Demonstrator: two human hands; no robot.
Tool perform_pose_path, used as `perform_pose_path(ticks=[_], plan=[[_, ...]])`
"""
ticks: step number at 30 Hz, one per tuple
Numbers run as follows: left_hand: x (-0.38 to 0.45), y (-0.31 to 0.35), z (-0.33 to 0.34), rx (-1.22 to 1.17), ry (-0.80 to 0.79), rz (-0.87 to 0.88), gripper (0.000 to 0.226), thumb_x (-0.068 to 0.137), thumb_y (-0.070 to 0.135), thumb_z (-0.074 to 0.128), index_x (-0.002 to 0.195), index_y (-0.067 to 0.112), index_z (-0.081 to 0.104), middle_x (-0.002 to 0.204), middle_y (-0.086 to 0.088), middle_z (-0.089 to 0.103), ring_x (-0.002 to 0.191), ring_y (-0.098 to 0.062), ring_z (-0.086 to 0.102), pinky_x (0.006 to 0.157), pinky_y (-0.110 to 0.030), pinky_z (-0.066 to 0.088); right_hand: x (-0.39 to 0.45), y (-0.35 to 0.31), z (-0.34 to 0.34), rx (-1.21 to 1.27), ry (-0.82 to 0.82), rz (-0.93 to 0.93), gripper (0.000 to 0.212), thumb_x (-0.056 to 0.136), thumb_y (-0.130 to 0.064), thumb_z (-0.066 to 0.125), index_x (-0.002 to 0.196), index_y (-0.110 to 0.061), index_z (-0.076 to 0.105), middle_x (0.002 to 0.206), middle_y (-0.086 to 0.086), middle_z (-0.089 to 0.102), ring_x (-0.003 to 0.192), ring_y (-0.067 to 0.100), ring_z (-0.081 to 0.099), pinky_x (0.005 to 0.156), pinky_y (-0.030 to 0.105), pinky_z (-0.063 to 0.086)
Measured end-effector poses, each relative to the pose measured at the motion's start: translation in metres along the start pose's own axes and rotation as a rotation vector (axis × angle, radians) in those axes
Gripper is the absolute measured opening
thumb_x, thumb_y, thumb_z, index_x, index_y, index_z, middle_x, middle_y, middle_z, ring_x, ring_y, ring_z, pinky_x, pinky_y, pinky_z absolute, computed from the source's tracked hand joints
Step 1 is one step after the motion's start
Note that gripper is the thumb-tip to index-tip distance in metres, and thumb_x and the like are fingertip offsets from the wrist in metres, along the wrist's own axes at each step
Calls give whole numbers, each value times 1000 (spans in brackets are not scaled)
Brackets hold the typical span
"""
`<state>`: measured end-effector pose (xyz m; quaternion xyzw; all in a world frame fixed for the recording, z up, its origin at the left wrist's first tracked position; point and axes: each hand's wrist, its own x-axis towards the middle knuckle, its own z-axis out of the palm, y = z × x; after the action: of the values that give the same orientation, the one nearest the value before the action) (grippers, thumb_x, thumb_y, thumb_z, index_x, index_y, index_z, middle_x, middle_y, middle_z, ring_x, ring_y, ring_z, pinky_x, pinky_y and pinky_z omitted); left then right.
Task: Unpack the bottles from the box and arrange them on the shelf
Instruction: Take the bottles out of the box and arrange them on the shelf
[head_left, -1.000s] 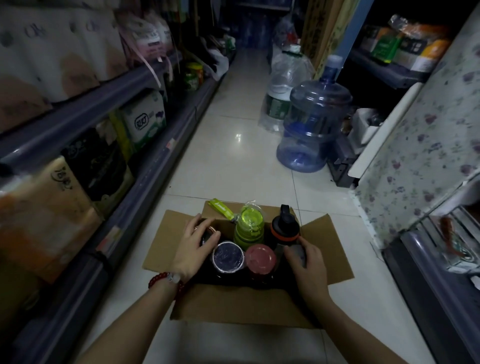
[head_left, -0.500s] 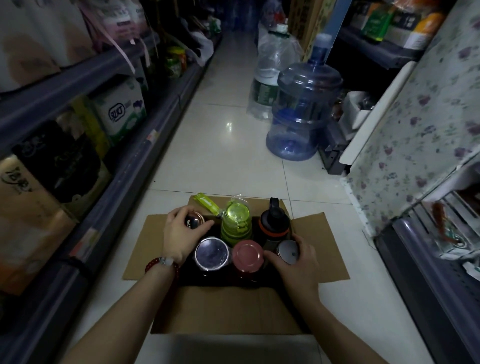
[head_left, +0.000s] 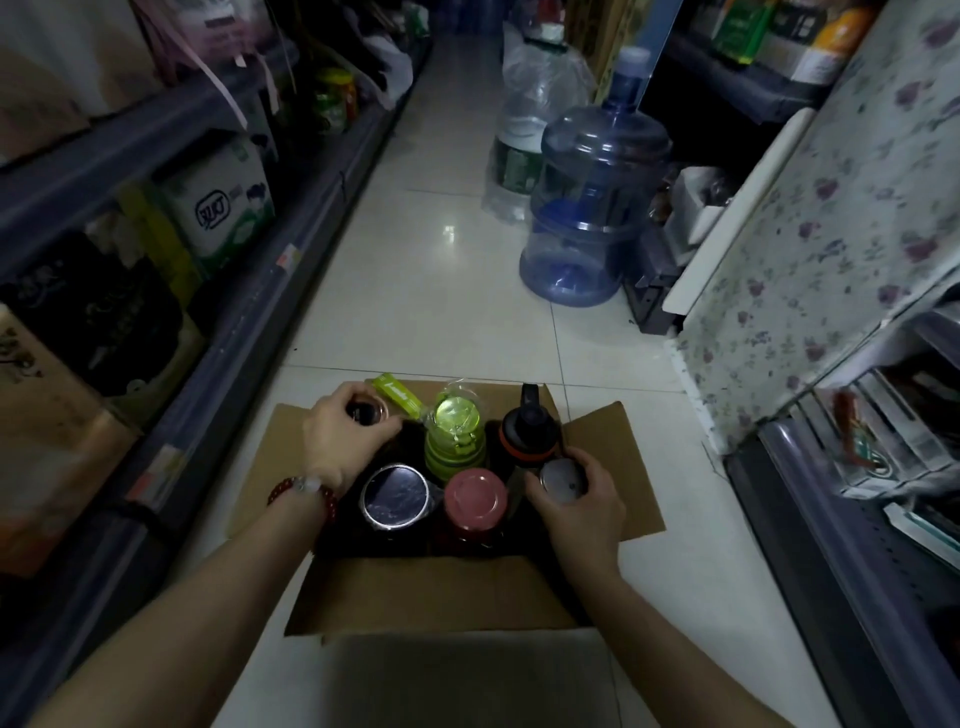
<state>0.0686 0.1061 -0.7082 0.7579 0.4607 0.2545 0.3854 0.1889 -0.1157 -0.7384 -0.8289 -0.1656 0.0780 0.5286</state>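
Gripping bottle tops (head_left: 558, 480) — seemingly — both hands (head_left: 340, 447)

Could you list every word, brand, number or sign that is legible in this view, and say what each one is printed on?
"SUJCT" or similar, uncertain: logo on the white and green package on the left shelf.
Green tag by the lime bottle: cursive print, too blurred to read.
Tan carton, black packages, shelf price tags, right-hand goods: print unreadable.

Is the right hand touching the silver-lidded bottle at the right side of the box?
Touching. The head view shows the right hand wrapped around the silver-lidded bottle.
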Motion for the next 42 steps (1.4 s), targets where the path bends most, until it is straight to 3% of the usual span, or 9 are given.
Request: perform_pose_path(ticks=[7,14,19,25,28,31,37,42], plan=[[-1,74,-28,75,-92,34,39,62,32,81,97,28,64,100,-1,66,93,-18,62,84,-27,49,5,-66,-31,-53,-1,47,58,74,-25,81,125,-16,57,122,2,60,108,11,53,87,21,43],[-15,200,-106,127,-181,50,44,64,27,81,104,22,64,104,-7,61,97,-22,59,89,-32,49,17,-204,-98,-57,-37,104,61,73,-23,80,128,-15,55,123,0,57,105,6,48,86,11,36],[-16,321,-174,110,-208,70,48,64,27,80,110,22,64,109,-6,58,101,-20,57,89,-25,44,31,-326,-164,-16,-33,126,64,72,-24,80,130,-17,54,124,-2,57,114,12,51,99,25,42],[-16,484,-246,92,-251,137,47,66,25,80,110,20,63,111,-1,44,96,-13,50,84,-17,38,57,-472,-258,29,-15,98,48,70,-25,80,112,-19,57,109,1,59,103,18,56,94,36,49],[-18,561,-270,93,-284,197,46,66,25,79,109,21,63,109,0,46,92,-9,48,83,-14,35,69,-537,-310,16,25,40,44,69,-23,80,107,-21,57,106,1,60,99,18,57,90,36,50],[-21,627,-286,83,-303,297,48,64,28,78,110,22,63,106,-1,55,94,-11,49,83,-17,35,79,-592,-359,23,39,26,48,72,-22,80,115,-16,58,110,0,59,103,16,56,86,28,47],[-17,728,-291,-48,-365,471,38,65,38,78,97,33,59,98,3,60,94,-13,57,78,-24,45,97,-673,-439,-26,169,-51,52,76,-30,78,121,-14,57,109,-2,56,100,13,53,85,27,45],[-10,800,-291,-179,-437,627,51,65,37,80,110,27,57,100,3,64,95,-15,62,87,-33,53,100,-723,-483,-26,339,-66,51,75,-32,78,119,-16,61,109,-3,61,102,13,57,84,26,46]])
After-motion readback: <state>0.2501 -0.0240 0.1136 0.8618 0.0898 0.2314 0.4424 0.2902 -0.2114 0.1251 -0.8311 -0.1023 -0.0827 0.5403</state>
